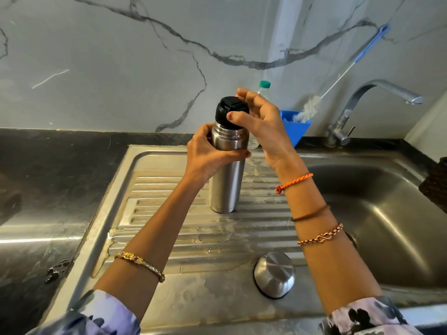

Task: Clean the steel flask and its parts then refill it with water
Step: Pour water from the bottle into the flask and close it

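Right hand (261,126), frame centre: thumb and fingertips pinch the black plastic stopper (231,110) from above, a grip suited to twisting it on its thread. Can't tell if it's going on or coming off. Left hand (210,153) wraps the upper body of the cylindrical brushed-steel flask (227,170), fingers curled round it, presumably as counter-torque so it doesn't spin. Flask stands upright on the ribbed steel drainboard (169,213), just left of the sink basin (387,213); spills would drain off there. Domed steel cup-lid (274,274) sits upside down on the drainboard, lower centre, well apart from the flask, so the outer cap is already off. Upper right: white bottle brush with blue handle (343,73) propped in a blue plastic tub (297,128), bent chrome tap (377,93) over the basin. Green-capped clear bottle (264,84) is partly hidden behind the right hand.
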